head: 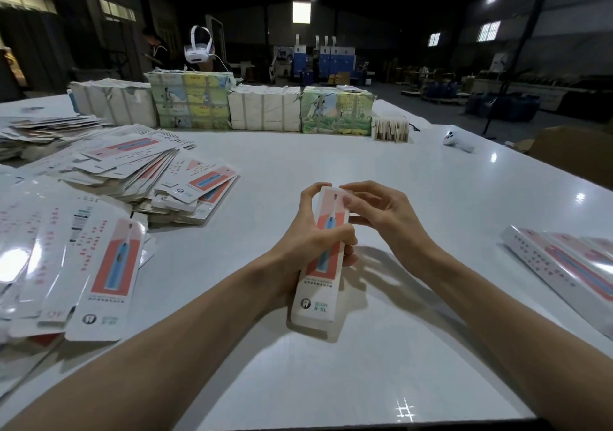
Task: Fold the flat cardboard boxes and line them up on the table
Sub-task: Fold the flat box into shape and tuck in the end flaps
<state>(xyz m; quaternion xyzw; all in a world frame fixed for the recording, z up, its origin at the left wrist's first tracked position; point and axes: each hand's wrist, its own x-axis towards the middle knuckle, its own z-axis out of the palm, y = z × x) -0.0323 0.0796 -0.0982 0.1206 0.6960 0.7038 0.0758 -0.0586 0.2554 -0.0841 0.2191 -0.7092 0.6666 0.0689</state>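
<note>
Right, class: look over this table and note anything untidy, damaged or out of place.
The flat boxes on the left lie in a slumped, fanned heap. The white wrapping on the far bundles looks torn. The folded boxes at right lie evenly.

Open over bare table [315,158] toward 12 and 1 o'clock, as far as wrapped bundles [265,108] walling the far edge. Blocked from 8 to 11 by a sprawling heap of flat boxes [132,165]. At 3 to 4, row of folded boxes [544,261]; at 1, small white device [456,141]. Open at 6.
</note>
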